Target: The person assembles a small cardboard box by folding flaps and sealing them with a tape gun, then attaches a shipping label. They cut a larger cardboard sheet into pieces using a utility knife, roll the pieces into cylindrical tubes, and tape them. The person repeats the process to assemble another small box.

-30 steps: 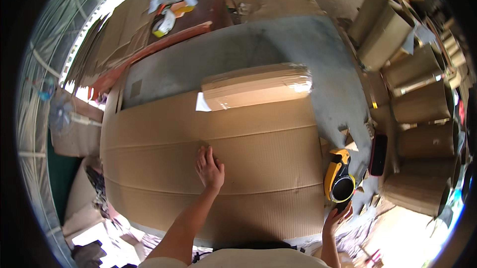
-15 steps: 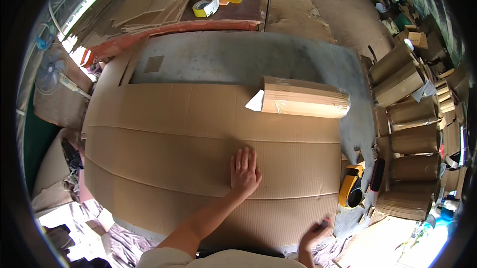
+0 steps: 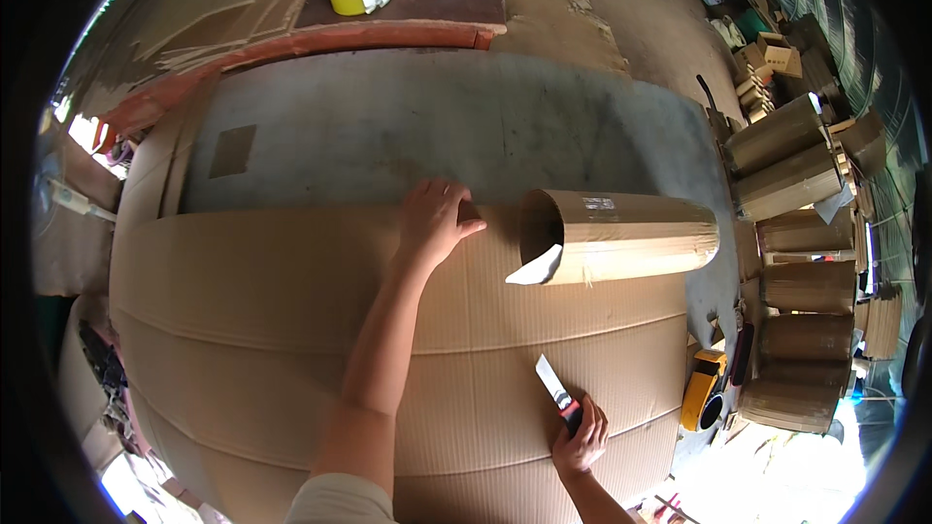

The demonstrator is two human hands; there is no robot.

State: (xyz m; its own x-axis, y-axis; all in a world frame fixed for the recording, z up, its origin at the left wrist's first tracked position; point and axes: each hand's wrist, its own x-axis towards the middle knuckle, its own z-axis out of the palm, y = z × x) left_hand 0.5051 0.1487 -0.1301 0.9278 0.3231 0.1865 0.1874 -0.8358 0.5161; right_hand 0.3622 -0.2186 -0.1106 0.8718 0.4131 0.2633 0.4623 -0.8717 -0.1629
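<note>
Gripped in the right hand (image 3: 581, 439) is a utility knife (image 3: 557, 390), blade out; the left hand (image 3: 434, 220) lies flat and unclenched on the cardboard sheet (image 3: 291, 330). Fingers are best kept clear of any cut line.

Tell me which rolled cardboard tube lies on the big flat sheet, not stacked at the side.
The tube just right of the left hand, its open end facing that hand. The other tubes are stacked along the right edge, off the sheet.
</note>
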